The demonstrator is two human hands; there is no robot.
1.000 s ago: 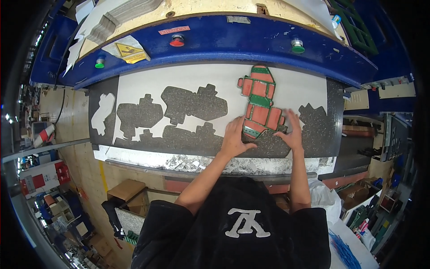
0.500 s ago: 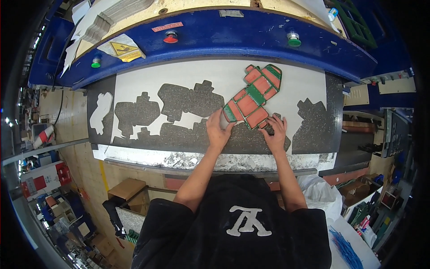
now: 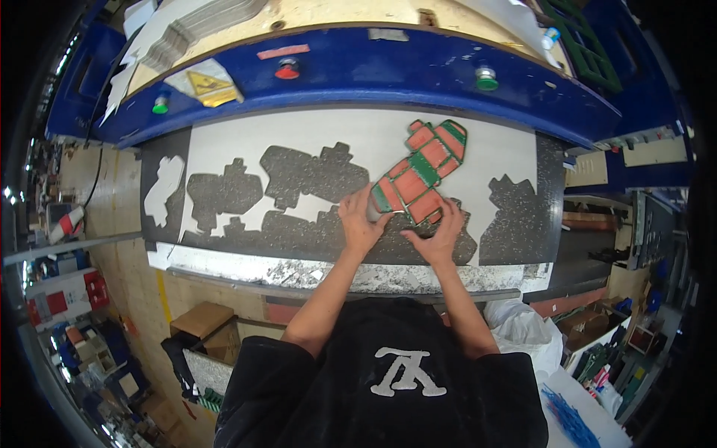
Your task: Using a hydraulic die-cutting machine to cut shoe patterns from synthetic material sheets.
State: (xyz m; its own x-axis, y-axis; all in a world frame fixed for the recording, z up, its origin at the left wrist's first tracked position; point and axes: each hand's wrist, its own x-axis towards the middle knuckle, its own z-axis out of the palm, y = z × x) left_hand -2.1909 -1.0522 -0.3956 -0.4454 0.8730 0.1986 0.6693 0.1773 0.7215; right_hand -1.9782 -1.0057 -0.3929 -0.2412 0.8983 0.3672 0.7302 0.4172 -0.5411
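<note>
Shaped form, one: lies right of centre in the frame, slanting from lower left to upper right; stepped outline, two lobes joined by a green band; salmon-red infill, dark green edging. Its lower edge is partly hidden by fingers.

Left hand, one: at the form's lower-left corner, thumb and fingers parted around it; whether they pinch cannot be told.

Right hand, one: fingertips at the form's lower-right edge, thumb standing wide of them.

White sheet, one: smooth, flat beneath the form, pierced by angular openings, at least five; one is partly covered by the hands.

Dark board, one: speckled, showing through the openings and at both ends.

White offcut, one: irregular, left of the openings.

Blue beam, one: painted, scuffed, across the top. It carries two green buttons, one red button and one yellow warning label, creased.

Layered sheets, upper left: wavy-edged pile, cut off by the frame, uncountable.

Cardboard box, one, lower left: open.

White plastic bag, one, lower right: crumpled.
</note>
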